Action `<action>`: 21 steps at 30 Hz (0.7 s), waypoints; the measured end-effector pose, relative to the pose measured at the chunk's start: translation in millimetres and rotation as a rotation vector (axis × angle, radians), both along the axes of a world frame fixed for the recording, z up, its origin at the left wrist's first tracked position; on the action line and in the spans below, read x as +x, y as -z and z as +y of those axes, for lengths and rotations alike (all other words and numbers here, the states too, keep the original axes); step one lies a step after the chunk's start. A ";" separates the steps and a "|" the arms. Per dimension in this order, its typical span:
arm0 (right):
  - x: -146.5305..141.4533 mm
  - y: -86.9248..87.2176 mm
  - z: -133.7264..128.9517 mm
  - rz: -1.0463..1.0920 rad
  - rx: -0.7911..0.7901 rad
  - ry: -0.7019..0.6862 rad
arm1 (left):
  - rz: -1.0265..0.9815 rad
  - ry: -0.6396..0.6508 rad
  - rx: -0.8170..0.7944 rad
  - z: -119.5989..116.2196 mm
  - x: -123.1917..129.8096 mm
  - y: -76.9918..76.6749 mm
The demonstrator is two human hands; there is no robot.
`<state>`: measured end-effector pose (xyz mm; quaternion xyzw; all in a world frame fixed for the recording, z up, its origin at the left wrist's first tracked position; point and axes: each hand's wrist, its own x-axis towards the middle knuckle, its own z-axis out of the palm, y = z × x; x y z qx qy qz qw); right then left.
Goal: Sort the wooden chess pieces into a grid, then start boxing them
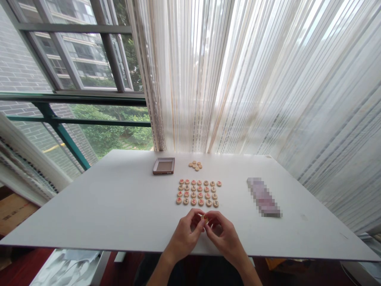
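Observation:
Close to the table's near edge, my left hand (186,232) and my right hand (224,234) meet, pinching one small round Chinese chess piece (204,218) between their fingertips. Some of it is hidden by the fingers, and its marking is too small to read. Just beyond my hands lie rows of Chinese chess pieces (199,188), wooden discs with red or black characters face up. Farther back, a loose cluster of pale discs (194,166) shows no visible characters.
A shallow open box (164,165) sits at the back of the white table (119,206), left of the cluster. A blurred-out flat item (264,197) lies to the right. Striped curtains (238,79) and a window (86,59) stand behind the table.

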<state>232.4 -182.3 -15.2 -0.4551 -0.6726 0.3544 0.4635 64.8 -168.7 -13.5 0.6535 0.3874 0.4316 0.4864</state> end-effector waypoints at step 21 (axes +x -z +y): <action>-0.4 -0.2 -0.9 -0.019 0.002 -0.018 | -0.020 -0.036 -0.022 2.0 2.6 1.9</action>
